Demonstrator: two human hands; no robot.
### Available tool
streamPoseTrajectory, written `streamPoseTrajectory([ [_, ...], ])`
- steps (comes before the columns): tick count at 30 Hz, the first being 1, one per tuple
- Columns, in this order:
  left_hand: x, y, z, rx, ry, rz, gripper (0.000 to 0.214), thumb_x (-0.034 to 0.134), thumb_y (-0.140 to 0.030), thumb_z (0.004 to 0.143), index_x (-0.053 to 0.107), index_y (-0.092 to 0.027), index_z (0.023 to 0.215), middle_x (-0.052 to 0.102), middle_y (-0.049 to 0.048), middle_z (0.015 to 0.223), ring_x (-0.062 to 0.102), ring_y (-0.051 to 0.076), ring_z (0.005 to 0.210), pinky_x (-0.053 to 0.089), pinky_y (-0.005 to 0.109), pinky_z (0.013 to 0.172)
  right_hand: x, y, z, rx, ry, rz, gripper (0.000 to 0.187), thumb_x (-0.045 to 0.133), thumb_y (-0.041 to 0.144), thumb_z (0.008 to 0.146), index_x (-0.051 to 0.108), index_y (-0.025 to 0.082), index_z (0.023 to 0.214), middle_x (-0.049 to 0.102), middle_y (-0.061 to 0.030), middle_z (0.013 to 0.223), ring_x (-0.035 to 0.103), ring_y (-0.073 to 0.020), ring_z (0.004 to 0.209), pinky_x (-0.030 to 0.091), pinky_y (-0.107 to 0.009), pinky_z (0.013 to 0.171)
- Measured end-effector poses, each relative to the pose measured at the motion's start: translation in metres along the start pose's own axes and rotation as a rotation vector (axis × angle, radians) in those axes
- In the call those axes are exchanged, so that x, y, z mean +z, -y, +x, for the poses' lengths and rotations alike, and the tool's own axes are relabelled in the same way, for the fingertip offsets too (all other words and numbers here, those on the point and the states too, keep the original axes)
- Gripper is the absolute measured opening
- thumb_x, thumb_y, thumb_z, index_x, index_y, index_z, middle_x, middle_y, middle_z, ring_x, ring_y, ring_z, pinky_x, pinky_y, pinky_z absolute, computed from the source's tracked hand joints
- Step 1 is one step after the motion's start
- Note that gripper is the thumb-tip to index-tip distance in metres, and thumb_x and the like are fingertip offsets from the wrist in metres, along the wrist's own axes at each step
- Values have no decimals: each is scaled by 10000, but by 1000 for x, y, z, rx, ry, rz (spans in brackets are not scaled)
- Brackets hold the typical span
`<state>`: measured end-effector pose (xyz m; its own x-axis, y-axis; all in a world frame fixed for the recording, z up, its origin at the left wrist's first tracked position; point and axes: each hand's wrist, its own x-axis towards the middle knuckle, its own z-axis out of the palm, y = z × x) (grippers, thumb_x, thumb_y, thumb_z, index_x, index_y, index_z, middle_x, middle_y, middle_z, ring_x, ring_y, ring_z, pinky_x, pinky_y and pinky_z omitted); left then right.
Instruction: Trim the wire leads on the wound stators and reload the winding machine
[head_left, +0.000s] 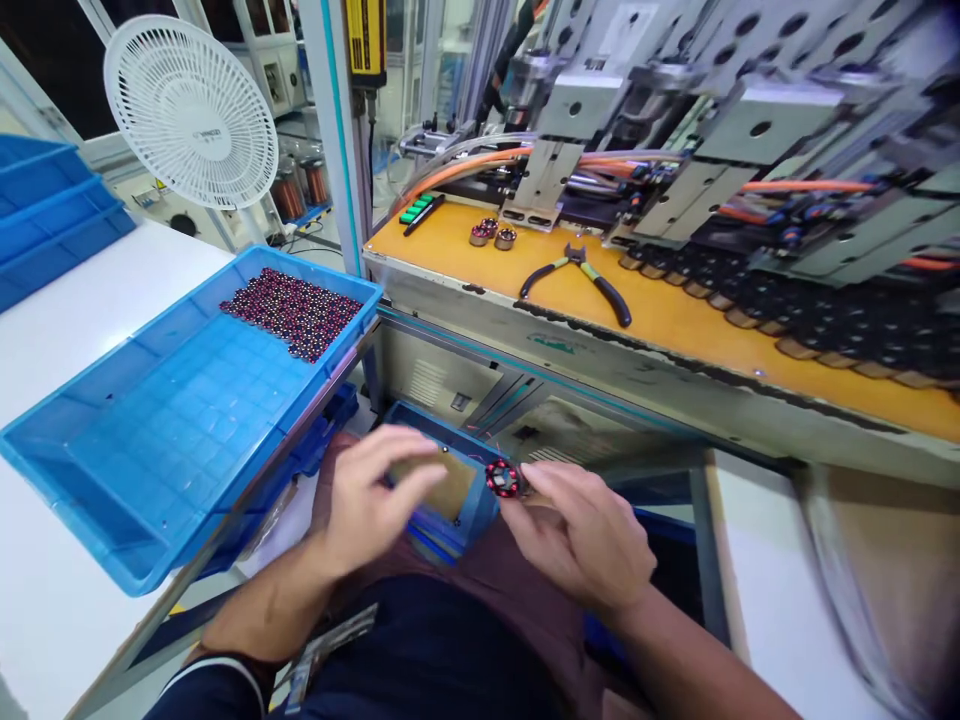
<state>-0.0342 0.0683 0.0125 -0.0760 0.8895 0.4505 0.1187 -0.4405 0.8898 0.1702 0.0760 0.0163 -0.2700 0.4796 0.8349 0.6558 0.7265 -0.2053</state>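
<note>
Between the thumb and fingers of my right hand (589,535) is a small wound motor stator (501,479), a dark ring with red coils and thin loose wires at its upper edge. My left hand (371,495) hovers to the left of it, thumb and fingers apart, holding nothing. Both hands are above my lap. Below and between them is a blue bin (431,535) with a brown piece of board (442,485) in it; part of the bin is hidden by my hands.
At left, a large blue tray (180,420) holds many similar stators (300,310) in its far corner. Pliers (577,275), a few stators (491,235) and a long row of dark parts (810,310) sit on the orange machine bench (465,265). A white fan (191,110) stands behind the tray.
</note>
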Motion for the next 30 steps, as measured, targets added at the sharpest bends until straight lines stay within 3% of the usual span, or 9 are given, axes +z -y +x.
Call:
streamPoseTrajectory([
  [4,12,-29,-10,259,171,256,520,848,-286,731,675,-161,1205,793,112,998,750,195,870,602,292,796,2,-9,-7,-205,1,-17,181,686,113,872,639,149,1043,715,-68,796,709,-177,707,622,-283,670],
  [8,19,-31,-5,209,215,205,428,822,-291,759,688,-142,1138,794,126,996,760,199,889,607,284,812,-1,-7,-10,-288,37,70,148,619,155,916,637,152,1063,719,-89,859,715,-208,787,632,-329,687],
  [14,17,-22,-1,201,264,146,359,800,-220,787,705,-165,1129,794,124,1030,742,193,911,590,313,808,-14,9,-2,42,150,318,265,703,174,828,624,161,1080,673,-81,872,664,-178,735,575,-292,616],
  [18,18,-23,-2,222,279,109,350,783,-164,797,713,-170,1139,788,135,1077,744,205,978,587,311,839,-19,15,0,160,125,471,281,711,78,817,661,196,1068,651,-47,876,622,-141,702,510,-263,577],
  [22,20,-23,-5,-87,329,-188,307,774,-141,801,728,-173,1103,753,140,1188,751,183,945,599,235,728,-17,17,0,346,82,662,263,678,10,818,700,212,985,639,-13,801,597,-130,688,479,-258,582],
  [25,22,-21,-7,-266,337,-383,262,783,-159,794,735,-158,1051,747,143,1195,753,174,907,607,242,746,-14,18,1,425,70,732,202,677,27,826,707,208,910,639,-6,766,588,-126,679,471,-250,580],
  [27,24,-19,-6,-253,315,-380,216,771,-152,800,737,-153,1013,757,144,1165,752,184,933,610,255,765,-14,16,-1,485,68,734,151,670,57,843,698,205,857,635,-4,737,586,-131,666,476,-255,580],
  [30,21,-18,0,-92,276,-219,202,735,-114,813,729,-163,1009,768,143,1131,749,195,961,610,256,744,-21,6,-6,643,126,653,162,629,128,896,649,206,755,607,0,696,575,-138,617,470,-259,540],
])
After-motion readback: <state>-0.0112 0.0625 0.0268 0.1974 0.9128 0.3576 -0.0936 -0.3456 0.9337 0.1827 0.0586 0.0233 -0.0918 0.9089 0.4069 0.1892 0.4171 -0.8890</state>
